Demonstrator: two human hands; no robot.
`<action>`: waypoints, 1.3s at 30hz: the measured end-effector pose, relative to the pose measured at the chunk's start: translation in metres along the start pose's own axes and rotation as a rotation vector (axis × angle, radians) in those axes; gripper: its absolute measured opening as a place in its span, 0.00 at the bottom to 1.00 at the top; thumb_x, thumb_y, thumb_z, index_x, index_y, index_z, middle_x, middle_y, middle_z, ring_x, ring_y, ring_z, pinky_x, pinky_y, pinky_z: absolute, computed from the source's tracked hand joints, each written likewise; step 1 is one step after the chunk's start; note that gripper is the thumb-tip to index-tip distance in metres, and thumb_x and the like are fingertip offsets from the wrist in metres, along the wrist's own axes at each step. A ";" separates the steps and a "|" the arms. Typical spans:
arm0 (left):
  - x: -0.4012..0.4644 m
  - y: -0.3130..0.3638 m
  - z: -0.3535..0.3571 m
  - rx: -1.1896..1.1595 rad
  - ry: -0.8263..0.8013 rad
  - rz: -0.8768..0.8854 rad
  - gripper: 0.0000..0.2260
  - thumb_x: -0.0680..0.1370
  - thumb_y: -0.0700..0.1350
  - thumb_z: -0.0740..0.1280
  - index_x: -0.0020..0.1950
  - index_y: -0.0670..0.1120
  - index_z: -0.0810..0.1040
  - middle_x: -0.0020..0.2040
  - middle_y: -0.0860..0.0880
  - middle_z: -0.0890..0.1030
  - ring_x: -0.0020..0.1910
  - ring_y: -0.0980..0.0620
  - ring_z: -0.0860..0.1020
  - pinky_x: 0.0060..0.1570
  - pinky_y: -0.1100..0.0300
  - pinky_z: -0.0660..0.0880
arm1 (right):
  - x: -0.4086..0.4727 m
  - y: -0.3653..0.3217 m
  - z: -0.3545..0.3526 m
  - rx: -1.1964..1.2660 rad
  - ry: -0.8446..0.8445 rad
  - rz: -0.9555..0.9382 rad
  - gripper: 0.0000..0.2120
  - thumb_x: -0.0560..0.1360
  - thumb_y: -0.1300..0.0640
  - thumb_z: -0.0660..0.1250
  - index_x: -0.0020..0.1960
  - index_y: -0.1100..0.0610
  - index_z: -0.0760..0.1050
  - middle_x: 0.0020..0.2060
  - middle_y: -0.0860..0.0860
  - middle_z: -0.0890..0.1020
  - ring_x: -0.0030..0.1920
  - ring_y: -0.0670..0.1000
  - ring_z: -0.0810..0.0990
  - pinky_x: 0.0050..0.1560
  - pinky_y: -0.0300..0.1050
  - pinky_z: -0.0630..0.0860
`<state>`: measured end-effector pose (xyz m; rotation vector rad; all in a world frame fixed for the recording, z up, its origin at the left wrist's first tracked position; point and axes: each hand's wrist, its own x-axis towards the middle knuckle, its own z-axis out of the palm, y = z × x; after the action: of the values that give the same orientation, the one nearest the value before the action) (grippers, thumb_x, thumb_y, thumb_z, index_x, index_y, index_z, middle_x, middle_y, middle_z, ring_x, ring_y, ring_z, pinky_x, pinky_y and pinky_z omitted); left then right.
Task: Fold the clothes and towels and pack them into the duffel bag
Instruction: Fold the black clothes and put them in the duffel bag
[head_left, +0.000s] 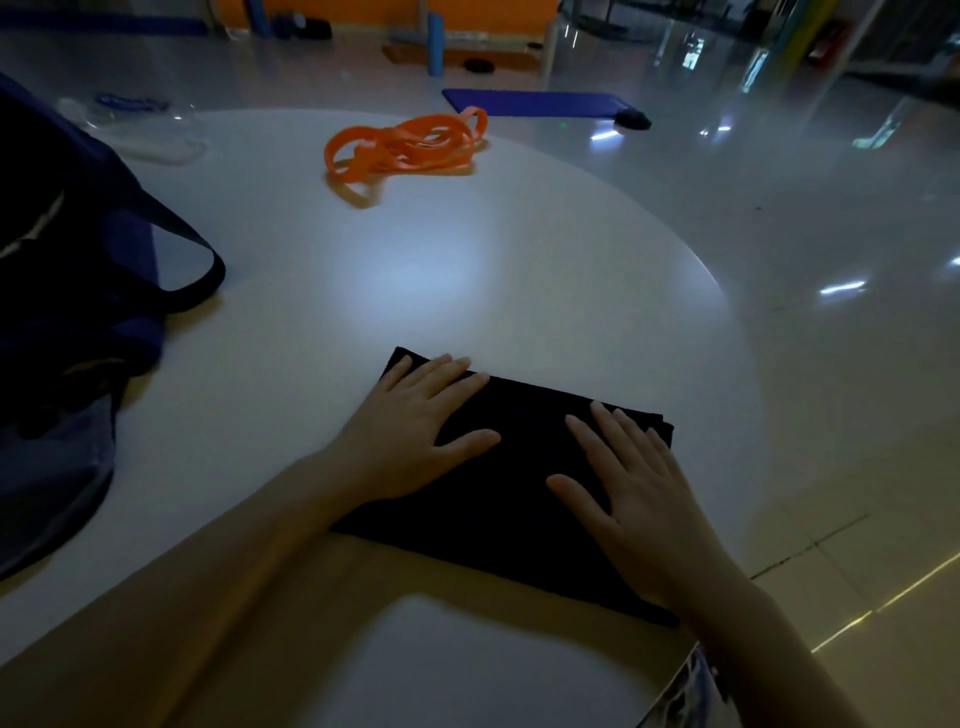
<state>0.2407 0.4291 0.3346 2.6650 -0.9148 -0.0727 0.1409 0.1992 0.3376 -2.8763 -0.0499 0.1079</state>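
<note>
Both hands lie flat, with straight fingers spread, on a folded black cloth (511, 483). The left hand (415, 415) presses the far left part of the cloth, and the right hand (631, 488) presses its right part; neither hand grips anything. The cloth is a neat rectangle that rests on the white round desk (415, 270), close to the near edge. At the left edge of the desk stands a dark blue duffel bag (57, 312), with one strap looping onto the desk top. Near the far edge lies a heap of orange bands (410, 145). Beside the bag, at the far left, there is a clear plastic thing (145, 130); I cannot tell what it is. On the floor (831, 208) beyond the desk lies a blue mat (540, 101).
</note>
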 end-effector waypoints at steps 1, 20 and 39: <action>-0.008 -0.006 -0.003 -0.033 0.088 -0.030 0.38 0.71 0.72 0.43 0.77 0.56 0.58 0.78 0.53 0.57 0.76 0.56 0.51 0.75 0.54 0.43 | -0.001 -0.001 -0.003 -0.031 -0.023 0.000 0.40 0.64 0.25 0.27 0.73 0.38 0.36 0.76 0.42 0.40 0.71 0.37 0.32 0.70 0.38 0.29; -0.039 -0.008 -0.056 -1.008 -0.216 -0.526 0.29 0.72 0.34 0.73 0.66 0.57 0.73 0.58 0.48 0.77 0.54 0.48 0.79 0.51 0.55 0.80 | 0.026 -0.035 -0.011 -0.090 -0.279 -0.145 0.61 0.44 0.14 0.31 0.74 0.36 0.34 0.75 0.40 0.35 0.74 0.44 0.30 0.72 0.60 0.30; -0.072 0.013 -0.105 -1.281 0.155 -0.470 0.42 0.63 0.44 0.72 0.75 0.54 0.62 0.63 0.51 0.74 0.54 0.49 0.79 0.48 0.53 0.81 | 0.043 -0.113 0.005 0.442 0.230 -0.210 0.30 0.74 0.41 0.65 0.72 0.50 0.64 0.66 0.48 0.72 0.66 0.49 0.69 0.67 0.50 0.66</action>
<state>0.1916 0.4926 0.4337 1.5588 -0.0418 -0.3962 0.1808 0.3114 0.3594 -2.4067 -0.2499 -0.2243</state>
